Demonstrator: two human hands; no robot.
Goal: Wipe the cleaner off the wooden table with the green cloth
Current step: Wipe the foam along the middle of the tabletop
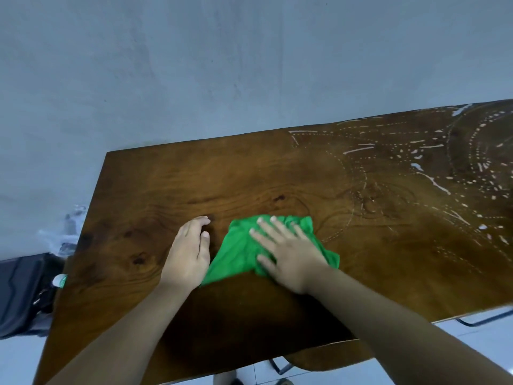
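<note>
A crumpled green cloth point(238, 251) lies on the dark wooden table point(194, 184), a little left of its middle near the front. My right hand point(288, 254) presses flat on the cloth with fingers spread. My left hand point(188, 251) rests flat on the bare wood, touching the cloth's left edge. White streaks and dotted arcs of cleaner point(433, 173) cover the right half of the table, starting just right of the cloth. The left half of the tabletop looks dry and free of streaks.
A grey wall point(194, 65) runs behind the table. Dark bags and clear plastic point(41, 273) lie on the floor off the table's left end. Metal table legs point(483, 319) show below the front edge on a pale tiled floor.
</note>
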